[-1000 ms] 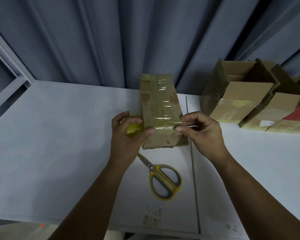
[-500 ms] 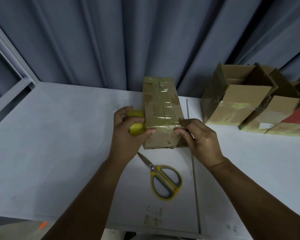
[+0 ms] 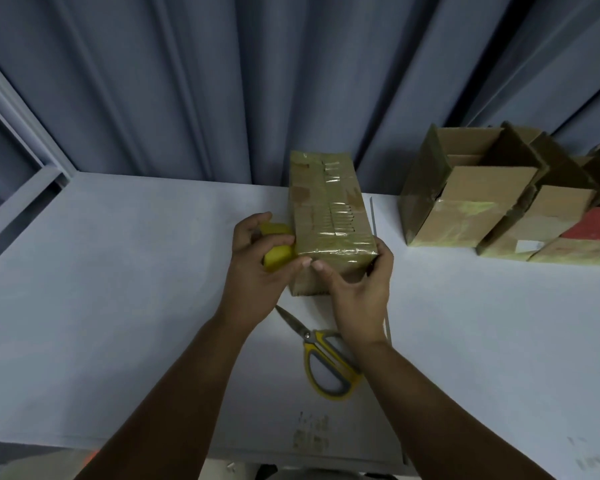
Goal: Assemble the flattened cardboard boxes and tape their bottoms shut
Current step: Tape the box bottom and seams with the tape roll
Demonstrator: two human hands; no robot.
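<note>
**Light, stiff box with a slick taped top**

Scissors (image 3: 326, 362) lie beneath the right wrist. The left hand (image 3: 257, 271) grips the tape roll (image 3: 278, 251). The right hand (image 3: 357, 299) clasps the near end of the box (image 3: 329, 209), which stands between both hands. It is probably light, and its bare cardboard edges would give the best hold.

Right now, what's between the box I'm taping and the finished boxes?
Only bare white table, crossed by a thin seam, in the head view.

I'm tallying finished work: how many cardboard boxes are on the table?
4 boxes: one central, between the left hand and right hand; three side by side at right. More may hide past the frame edge.
</note>
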